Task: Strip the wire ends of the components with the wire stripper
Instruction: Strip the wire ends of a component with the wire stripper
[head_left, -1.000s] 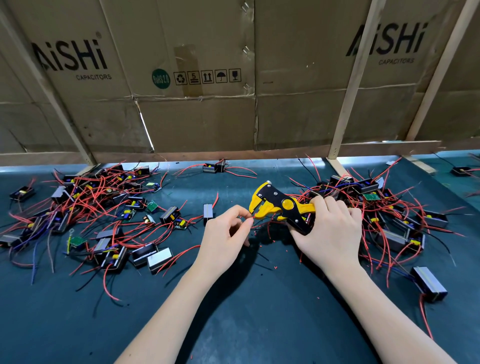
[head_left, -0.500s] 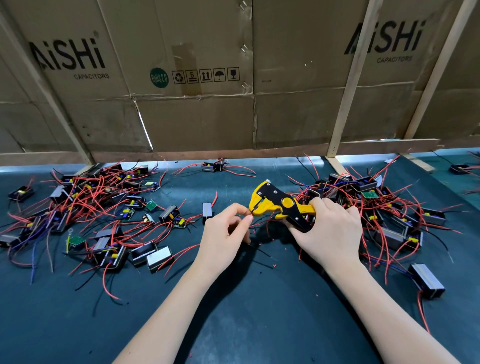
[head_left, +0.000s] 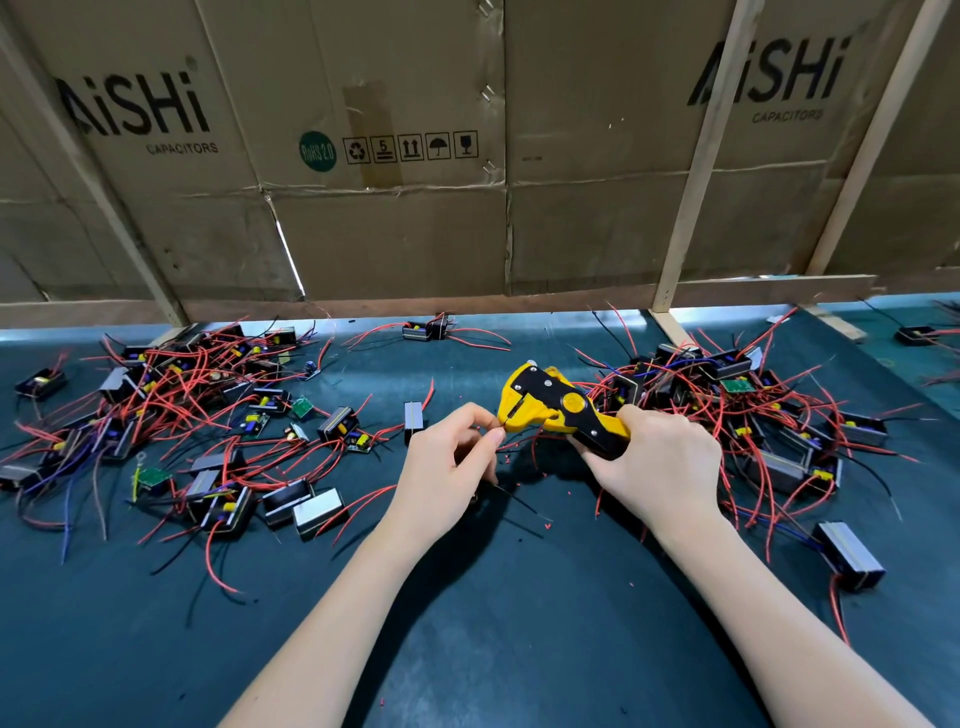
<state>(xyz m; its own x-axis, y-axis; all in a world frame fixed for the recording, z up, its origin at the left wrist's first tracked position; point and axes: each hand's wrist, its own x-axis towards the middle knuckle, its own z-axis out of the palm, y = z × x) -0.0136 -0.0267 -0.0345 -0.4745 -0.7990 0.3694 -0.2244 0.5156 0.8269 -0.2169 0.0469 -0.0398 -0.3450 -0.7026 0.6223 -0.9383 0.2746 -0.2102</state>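
Cardboard walling (head_left: 384, 239) rises beyond my fingers, and below it the dark tabletop (head_left: 467, 623) carries everything. I read the layout as a sorting line. A big heap of components (head_left: 171, 410) trailing red wires lies well out past the back of my left hand (head_left: 447, 467), and a second heap (head_left: 753, 410) sits just behind my right hand (head_left: 660, 467). I cannot say which heap is finished. One loose component (head_left: 849, 556) lies apart, outside my right wrist.

The wire stripper (head_left: 558, 410), yellow and black, is in my right hand, fingers wrapped round its handles, head pointing toward my left fingertips. I judge that grip is there to squeeze with force while the head stays level with the other hand.

My left thumb and forefinger are closed in a pinch on a thin red wire end (head_left: 503, 427) right at the stripper's mouth, the remaining fingers curled under. Holding so close to the tip probably keeps the limp wire straight enough to feed in. Whether the end is seated in the mouth is too small to tell.

Tiny red insulation scraps (head_left: 506, 460) lie on the tabletop just under the fingertips, so stripping seems well under way.
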